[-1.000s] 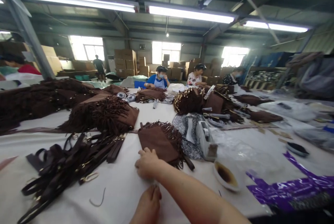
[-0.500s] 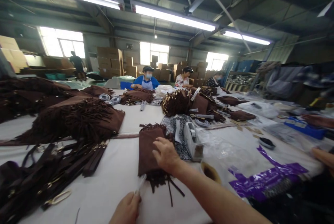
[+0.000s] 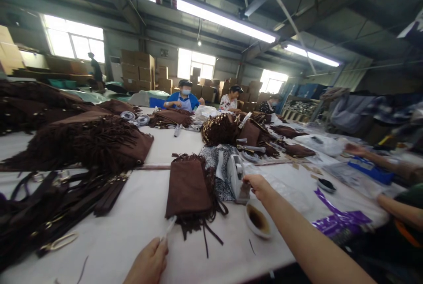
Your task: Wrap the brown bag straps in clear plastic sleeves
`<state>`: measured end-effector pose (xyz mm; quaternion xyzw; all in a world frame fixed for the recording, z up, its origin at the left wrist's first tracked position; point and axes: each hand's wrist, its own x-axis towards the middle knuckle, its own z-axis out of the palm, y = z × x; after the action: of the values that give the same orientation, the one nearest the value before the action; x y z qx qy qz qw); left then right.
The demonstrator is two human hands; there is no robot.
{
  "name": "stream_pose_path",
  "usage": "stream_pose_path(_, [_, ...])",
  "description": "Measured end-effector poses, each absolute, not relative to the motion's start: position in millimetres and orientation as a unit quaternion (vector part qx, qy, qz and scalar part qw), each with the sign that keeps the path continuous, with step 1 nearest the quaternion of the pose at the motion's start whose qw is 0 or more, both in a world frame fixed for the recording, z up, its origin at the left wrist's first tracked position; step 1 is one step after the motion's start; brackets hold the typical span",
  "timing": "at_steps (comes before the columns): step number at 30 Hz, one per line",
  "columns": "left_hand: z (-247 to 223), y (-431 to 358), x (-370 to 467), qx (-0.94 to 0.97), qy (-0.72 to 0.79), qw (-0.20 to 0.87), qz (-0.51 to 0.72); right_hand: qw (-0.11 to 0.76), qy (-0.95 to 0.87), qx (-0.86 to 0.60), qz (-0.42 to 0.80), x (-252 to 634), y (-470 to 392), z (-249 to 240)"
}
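Brown fringed bag (image 3: 190,189) lies flat on the white-covered table (image 3: 132,213), approx. centre, near the wearer; fringe shows along its far edge, R side & near edge, w/ a few long strands trailing toward the wearer. L hand (image 3: 148,261) is below its near L corner, fingers closed in a pinch on a slender pale tool (image 3: 171,226), its tip at that corner. R hand (image 3: 259,186) is at the near end of the grey tape dispenser (image 3: 235,173), R of the bag; fingers curled, fingertips at that end, but can't tell if they grip anything.

Speckled sheet (image 3: 223,182) lies betw. bag & dispenser. White bowl (image 3: 264,233) w/ dark brown contents sits just below the R wrist. Clear plastic (image 3: 291,193) & purple plastic (image 3: 343,221) are farther R, plus a small round dish (image 3: 326,185) w/ dark contents.

L side: heap of dark straps (image 3: 72,200) w/ gold-coloured metal parts; behind it, a big pile of brown fringed pieces (image 3: 95,143). More brown pieces (image 3: 249,134) beyond the dispenser.

Far R: another person's arm (image 3: 380,160) reaches over a blue box (image 3: 370,170). Bkgd: seated co-worker in blue (image 3: 184,101), two others alongside, cardboard boxes (image 3: 137,70), windows, strip lights.
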<state>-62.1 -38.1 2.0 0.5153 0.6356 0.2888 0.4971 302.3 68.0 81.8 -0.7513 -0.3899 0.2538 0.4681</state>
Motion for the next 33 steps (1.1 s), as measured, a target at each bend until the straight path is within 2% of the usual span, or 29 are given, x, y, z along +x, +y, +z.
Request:
stream_pose_path(7, [5, -40, -65, 0.495, 0.615, 0.553, 0.268, 0.433, -0.419, -0.765, 0.229, 293, 23, 91])
stream_pose_path(12, [1, -40, -64, 0.511, 0.606, 0.547, 0.268, 0.349, -0.454, -0.784, 0.240, 288, 2, 77])
stream_pose_path(21, [12, -48, -64, 0.513, 0.612, 0.532, 0.282, 0.160, -0.558, -0.804, 0.129, 308, 6, 93])
stream_pose_path(24, [20, -53, -64, 0.512, 0.608, 0.537, 0.284, 0.147, -0.608, -0.770, 0.123, 289, -8, 95])
stream_pose_path(28, [32, -59, -63, 0.544, 0.614, 0.507, 0.265, 0.155, -0.707, -0.635, 0.272, 223, -28, 103])
stream_pose_path(33, [33, -67, -63, 0.668, 0.644, 0.291, 0.233, 0.111, -0.715, -0.550, 0.418, 126, -28, 106])
